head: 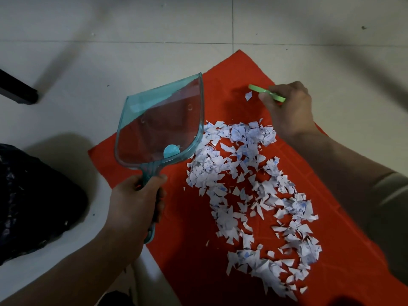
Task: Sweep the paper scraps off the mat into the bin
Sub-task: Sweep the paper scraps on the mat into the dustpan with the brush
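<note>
Pale floor tiles [154, 29] carry a red mat [220, 250] laid at an angle, one corner pointing away from the person. White paper scraps [247, 195] lie in a loose band down the middle of the mat, from just below the right hand to the near edge; one stray scrap [248, 96] sits apart near the far corner.

At the left, the left hand [134, 202] grips the handle of a clear teal dustpan [161, 120], fingers curled round it. The pan juts out over the mat's left edge, its right rim just beside the top of the scrap band, with a round blue sticker showing near the handle end.

Beyond the scraps, the right hand [291, 107] pinches a thin green tool [256, 89] close to the stray scrap; what the tool is cannot be told, since the hand covers much of it.

Dark patterned cloth [28, 206] fills the lower left, and a black bar [17, 89] lies on the floor at the left edge.
</note>
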Motion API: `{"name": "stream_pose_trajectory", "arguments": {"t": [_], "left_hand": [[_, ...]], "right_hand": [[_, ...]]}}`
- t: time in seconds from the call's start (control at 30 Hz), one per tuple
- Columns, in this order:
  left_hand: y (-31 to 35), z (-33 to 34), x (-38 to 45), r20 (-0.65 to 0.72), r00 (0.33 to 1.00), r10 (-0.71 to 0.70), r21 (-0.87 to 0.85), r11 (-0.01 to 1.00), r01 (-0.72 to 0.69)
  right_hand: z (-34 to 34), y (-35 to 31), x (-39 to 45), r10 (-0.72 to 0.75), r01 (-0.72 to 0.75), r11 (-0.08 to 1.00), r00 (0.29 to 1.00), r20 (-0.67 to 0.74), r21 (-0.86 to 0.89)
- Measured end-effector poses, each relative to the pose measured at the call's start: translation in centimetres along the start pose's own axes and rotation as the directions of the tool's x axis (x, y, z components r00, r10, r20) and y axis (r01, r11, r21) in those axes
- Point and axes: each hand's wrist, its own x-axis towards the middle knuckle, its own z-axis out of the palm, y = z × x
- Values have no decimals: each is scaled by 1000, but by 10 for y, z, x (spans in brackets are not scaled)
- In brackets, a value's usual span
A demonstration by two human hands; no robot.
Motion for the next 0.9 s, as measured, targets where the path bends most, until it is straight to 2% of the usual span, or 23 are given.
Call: {"name": "stream_pose_trajectory", "arguments": {"t": [0.17,0.3,0.4,0.53,0.67,0.77,0.9], "left_hand": [[0,1,2,2,1000,-12,-3,1000,12],[0,0,3,1,1000,-3,4,1000,3],[0,-1,3,-8,1000,2,6,1000,-2],[1,1,1,-8,1000,-6,10,1000,6],[1,4,0,-5,1000,-15,17,1000,15],[2,5,0,6,1000,-16,4,1000,16],[1,1,3,-1,1000,-7,6,1000,7]], "right_hand": [[3,1,1,-18,20,1000,995,96,-24],[-12,-12,-26,-16,19,992,1000,-21,128],[-9,-8,-30,-43,50,994,997,-61,100],[-1,-1,-10,16,-12,999,996,-88,45],[7,0,6,65,-65,998,998,12,4],[6,-6,-4,32,-38,996,997,74,78],[-8,-15,-27,-5,24,972,997,-83,233]]}}
